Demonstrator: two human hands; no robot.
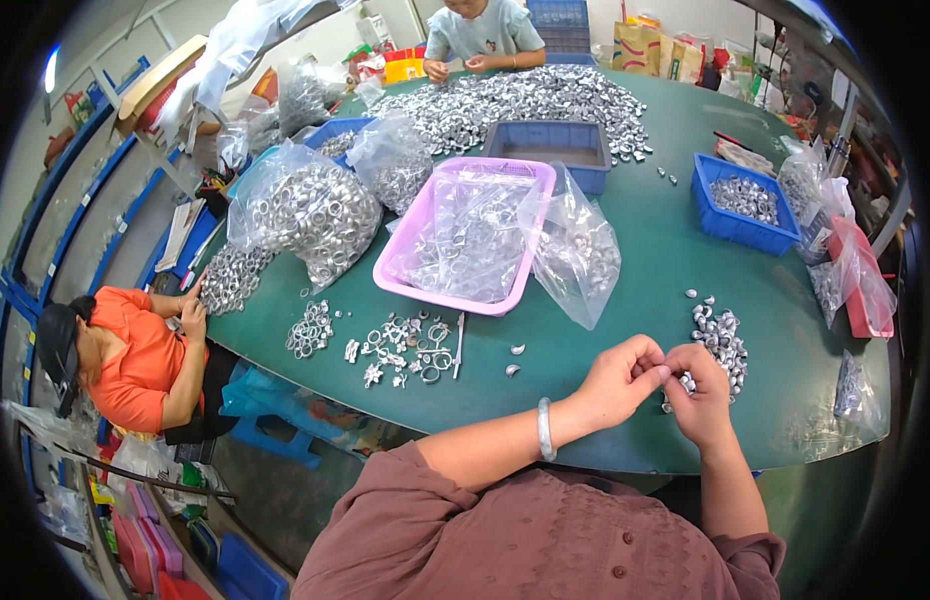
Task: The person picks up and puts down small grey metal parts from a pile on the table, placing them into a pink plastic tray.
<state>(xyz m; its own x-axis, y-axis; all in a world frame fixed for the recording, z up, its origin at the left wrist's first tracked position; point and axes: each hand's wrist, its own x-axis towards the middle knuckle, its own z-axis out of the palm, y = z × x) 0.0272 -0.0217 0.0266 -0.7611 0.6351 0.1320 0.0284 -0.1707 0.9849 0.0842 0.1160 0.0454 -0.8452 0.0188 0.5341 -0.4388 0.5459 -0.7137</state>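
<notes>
My left hand (pixel 622 382) and my right hand (pixel 701 398) meet fingertip to fingertip above the near edge of the green table (pixel 465 385). Both are closed in a pinch; whatever sits between the fingers is too small or hidden to name. Just behind and beside my right hand lies a pile of small, curved silver metal pieces (pixel 723 340), partly covered by that hand. Two similar loose pieces (pixel 515 360) lie to the left of my left hand. A pale bangle circles my left wrist.
A pink basket (pixel 387 268) with bagged metal pieces stands mid-table, beside clear bags of silver rings (pixel 320 215). To the right is a blue bin (pixel 753 237) of pieces. One co-worker in orange (pixel 135 345) sits left; another (pixel 485 38) works across a large heap (pixel 515 105).
</notes>
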